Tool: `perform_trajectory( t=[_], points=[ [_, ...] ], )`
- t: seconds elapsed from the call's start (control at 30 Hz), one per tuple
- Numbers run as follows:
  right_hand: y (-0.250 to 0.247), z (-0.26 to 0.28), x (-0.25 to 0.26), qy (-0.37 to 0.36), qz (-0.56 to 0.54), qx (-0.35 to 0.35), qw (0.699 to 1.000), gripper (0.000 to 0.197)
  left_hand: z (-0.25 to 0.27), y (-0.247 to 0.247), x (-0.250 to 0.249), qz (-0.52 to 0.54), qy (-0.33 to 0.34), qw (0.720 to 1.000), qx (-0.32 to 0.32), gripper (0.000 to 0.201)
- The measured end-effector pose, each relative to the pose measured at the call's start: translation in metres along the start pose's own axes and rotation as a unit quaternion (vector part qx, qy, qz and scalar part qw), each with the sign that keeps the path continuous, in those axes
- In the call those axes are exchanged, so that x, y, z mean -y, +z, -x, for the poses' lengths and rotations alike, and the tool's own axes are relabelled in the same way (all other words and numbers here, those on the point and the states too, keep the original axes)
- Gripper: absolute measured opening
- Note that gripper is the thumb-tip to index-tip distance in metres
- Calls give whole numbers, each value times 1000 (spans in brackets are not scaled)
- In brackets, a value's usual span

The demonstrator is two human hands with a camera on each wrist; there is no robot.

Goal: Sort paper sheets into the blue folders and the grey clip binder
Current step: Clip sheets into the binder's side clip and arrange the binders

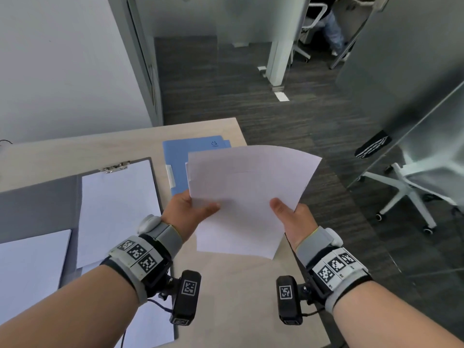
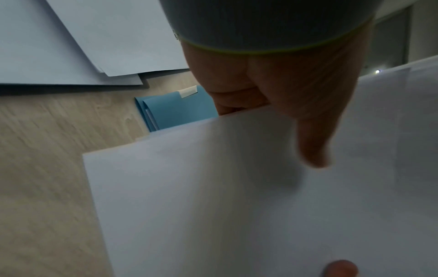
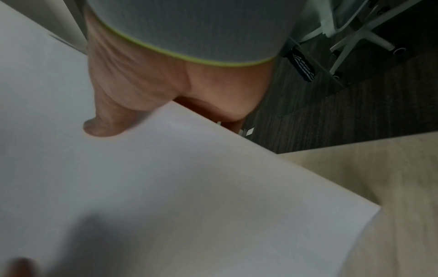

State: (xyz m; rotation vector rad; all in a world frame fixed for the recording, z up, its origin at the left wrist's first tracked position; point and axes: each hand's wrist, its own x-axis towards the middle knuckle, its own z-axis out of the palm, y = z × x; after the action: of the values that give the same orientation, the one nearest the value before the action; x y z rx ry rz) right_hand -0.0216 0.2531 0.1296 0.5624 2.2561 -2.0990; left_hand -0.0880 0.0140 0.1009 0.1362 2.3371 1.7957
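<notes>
Both forearms filled the near edge of the head view, and from them I had the left hand (image 1: 187, 209) and the right hand (image 1: 292, 218) each pinching the paper sheets (image 1: 247, 197), thumb on top and fingers curled out of sight beneath, one hand at either side of the near half. That small stack hung in the air above the tabletop (image 1: 233, 292) near its right edge, its far end bowed upward and fanned so that more than one sheet edge showed. To do this step well, I judged I should first square the sheets between both hands, then let one hand hold the stack firm while the other thumb slid the top sheet free, since thin paper clings and two sheets could go together. Beyond my left hand and partly hidden under the held sheets lay the blue folders (image 1: 187, 162), closed and stacked, toward the far right corner of the tabletop. Left of that hand the grey clip binder (image 1: 153, 182) lay open with paper (image 1: 118, 204) already under its metal clip (image 1: 115, 167), and more loose sheets (image 1: 30, 272) lay at the near left edge. Either destination looked within easy reach of the left hand, the folders being the closer.
</notes>
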Motion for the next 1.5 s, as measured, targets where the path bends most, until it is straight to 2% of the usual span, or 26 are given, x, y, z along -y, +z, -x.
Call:
perform_trajectory(
  t=[0.1, 0.2, 0.33, 0.43, 0.6, 0.67, 0.77, 0.83, 0.87, 0.97, 1.1, 1.17, 1.27, 1.33, 1.43, 1.5],
  points=[
    [0, -6, -12, -4, -8, 25, 1000, 41, -1, -1, 6, 11, -16, 1000, -23, 21],
    [2, -12, -23, 10, -11, 39, 999, 17, 2, -4, 5, 25, -20, 999, -38, 11],
    [6, -15, -31, 41, -27, 37, 998, 28, 5, -10, 9, 15, -44, 999, -13, 15],
    [8, -14, -34, 65, -15, 39, 997, 24, 7, -13, 20, -31, -86, 996, 17, 22],
    [7, -14, -48, 90, 24, 53, 994, 23, 10, -9, 28, -144, -114, 981, 56, 8],
    [10, -14, -51, 86, 33, 58, 994, 25, 15, -10, 28, -147, -121, 981, 45, 4],
    [24, -17, -51, 81, 44, 68, 993, 24, 25, -23, 31, -113, -120, 986, 17, 14],
    [35, -18, -48, 91, 48, 69, 992, 18, 31, -33, 33, -91, -128, 988, -2, 13],
    [47, -19, -46, 96, 46, 82, 991, 16, 36, -44, 33, -77, -139, 987, -19, 14],
    [76, -18, -43, 110, 26, 134, 984, 18, 46, -71, 37, -48, -180, 980, -64, 31],
    [142, -12, -47, 112, 64, 244, 961, 23, 69, -136, 59, -26, -223, 961, -161, 31],
    [173, -6, -54, 102, 94, 269, 953, 27, 83, -162, 74, -34, -242, 954, -172, 24],
    [226, 6, -67, 113, 149, 263, 946, 22, 111, -201, 103, -49, -271, 944, -183, 21],
    [241, 9, -74, 127, 155, 250, 947, 22, 126, -215, 119, -83, -287, 936, -189, 22],
    [281, 19, -85, 140, 185, 231, 945, 25, 166, -261, 154, -107, -330, 903, -252, 23],
    [295, 23, -86, 142, 187, 218, 947, 28, 187, -288, 170, -162, -363, 876, -272, 33]
  ],
)
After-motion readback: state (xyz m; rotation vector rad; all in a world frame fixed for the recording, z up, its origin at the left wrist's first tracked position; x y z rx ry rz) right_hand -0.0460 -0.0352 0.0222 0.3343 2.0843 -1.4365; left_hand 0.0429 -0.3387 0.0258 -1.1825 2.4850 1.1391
